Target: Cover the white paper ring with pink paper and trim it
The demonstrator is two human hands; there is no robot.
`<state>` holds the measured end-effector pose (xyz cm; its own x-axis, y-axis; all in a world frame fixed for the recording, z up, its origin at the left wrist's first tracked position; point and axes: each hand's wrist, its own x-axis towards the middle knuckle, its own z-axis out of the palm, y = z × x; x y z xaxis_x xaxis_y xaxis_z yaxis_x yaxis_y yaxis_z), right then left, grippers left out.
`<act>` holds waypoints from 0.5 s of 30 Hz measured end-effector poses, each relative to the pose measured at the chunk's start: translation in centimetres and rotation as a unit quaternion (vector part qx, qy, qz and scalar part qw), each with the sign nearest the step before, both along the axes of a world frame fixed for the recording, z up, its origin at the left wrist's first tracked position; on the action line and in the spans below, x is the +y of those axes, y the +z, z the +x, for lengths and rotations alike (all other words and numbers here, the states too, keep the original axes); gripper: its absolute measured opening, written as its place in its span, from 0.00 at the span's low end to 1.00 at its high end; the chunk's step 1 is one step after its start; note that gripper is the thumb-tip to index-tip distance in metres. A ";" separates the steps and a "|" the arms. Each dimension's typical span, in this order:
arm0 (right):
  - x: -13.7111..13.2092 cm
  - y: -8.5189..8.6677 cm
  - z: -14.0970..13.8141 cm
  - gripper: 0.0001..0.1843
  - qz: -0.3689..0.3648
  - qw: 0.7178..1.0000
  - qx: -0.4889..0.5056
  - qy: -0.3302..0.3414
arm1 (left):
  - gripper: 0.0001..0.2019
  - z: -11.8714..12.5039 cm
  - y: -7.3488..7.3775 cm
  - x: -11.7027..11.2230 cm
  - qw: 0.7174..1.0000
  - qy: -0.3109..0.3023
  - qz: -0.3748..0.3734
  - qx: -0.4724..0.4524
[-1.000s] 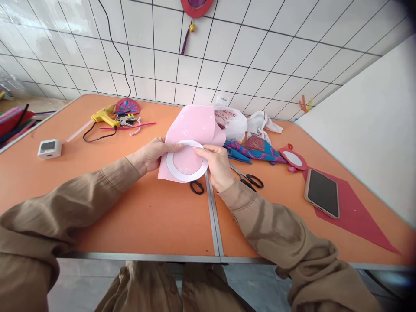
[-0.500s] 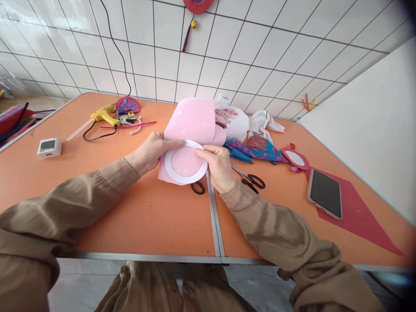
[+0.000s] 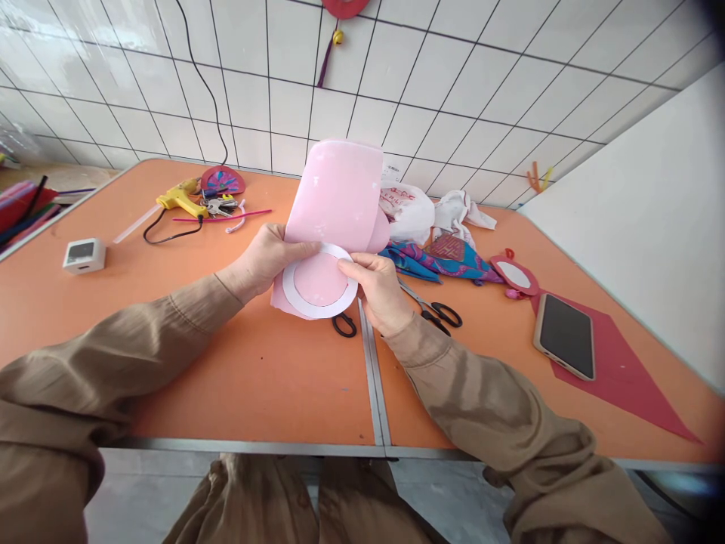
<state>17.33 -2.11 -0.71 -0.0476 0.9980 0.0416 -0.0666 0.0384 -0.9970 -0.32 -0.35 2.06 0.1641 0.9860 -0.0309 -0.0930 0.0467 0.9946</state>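
A white paper ring (image 3: 290, 291) lies flat against a pale pink patterned sheet (image 3: 337, 193), held up above the table. My left hand (image 3: 266, 261) is closed on the left edge of both, its thumb pressing the top of the ring. On the ring's upper right, my right hand (image 3: 377, 287) pinches the ring and the sheet together between thumb and fingers. The sheet's upper part bends over, and pink shows through the ring's middle. Under the sheet's lower right corner one black scissor handle (image 3: 344, 325) peeks out; the rest of it is hidden.
Open scissors (image 3: 436, 313) lie right of my right hand. A phone (image 3: 565, 336) rests on red sheet material (image 3: 623, 370). Patterned blue cloth (image 3: 447, 261) and a plastic bag (image 3: 411, 211) lie behind. At left are a yellow glue gun (image 3: 184, 198), keys (image 3: 220, 205) and a white box (image 3: 84, 256).
The sheet's upper part has risen and straightened somewhat. Ring and sheet have shifted slightly to the left, with both hands keeping their hold.
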 end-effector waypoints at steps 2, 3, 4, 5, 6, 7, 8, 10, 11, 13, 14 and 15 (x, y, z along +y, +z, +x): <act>0.1 -0.1 0.0 0.14 -0.011 1.000 0.018 0.004 | 0.17 0.0 0.0 0.0 1.000 -0.001 -0.001 0.004; 0.2 -0.1 0.0 0.14 -0.013 0.999 0.029 0.005 | 0.18 0.0 0.1 0.0 1.000 -0.002 -0.002 0.007; 0.2 -0.1 0.0 0.14 -0.013 0.999 0.039 0.004 | 0.18 0.0 0.1 0.0 1.000 -0.005 -0.001 0.010; 0.2 -0.1 0.0 0.14 -0.013 0.999 0.046 0.002 | 0.18 0.0 0.1 0.0 1.000 -0.008 -0.001 0.014; 0.3 -0.1 0.0 0.13 -0.014 0.999 0.047 -0.001 | 0.18 0.0 0.1 0.0 1.000 -0.011 0.000 0.019; 0.3 0.0 0.0 0.13 -0.014 0.999 0.045 -0.005 | 0.17 0.0 0.1 0.0 1.000 -0.013 0.000 0.025; 0.3 0.0 0.0 0.12 -0.013 0.999 0.039 -0.009 | 0.17 0.0 0.1 -0.1 0.999 -0.014 -0.001 0.032; 0.3 0.1 0.0 0.11 -0.009 0.999 0.026 -0.016 | 0.17 0.0 0.2 -0.1 0.999 -0.014 0.000 0.047; 0.3 0.1 0.0 0.10 -0.006 1.000 0.022 -0.018 | 0.17 0.1 0.3 -0.1 0.999 -0.013 0.001 0.052; 0.3 0.2 0.0 0.10 0.000 1.000 0.017 -0.019 | 0.16 0.1 0.4 -0.2 0.998 -0.013 0.006 0.062; 0.3 0.2 0.0 0.10 0.001 1.000 0.012 -0.019 | 0.15 0.1 0.4 -0.2 0.998 -0.014 0.009 0.066; 0.3 0.2 0.0 0.09 0.003 1.000 0.007 -0.019 | 0.14 0.0 0.5 -0.2 0.997 -0.015 0.012 0.072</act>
<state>17.29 -1.85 -0.52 -0.0091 0.9988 0.0478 -0.0784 0.0469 -0.9958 -0.28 -0.56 2.55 0.1883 0.9816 -0.0319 0.0510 0.0227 0.9984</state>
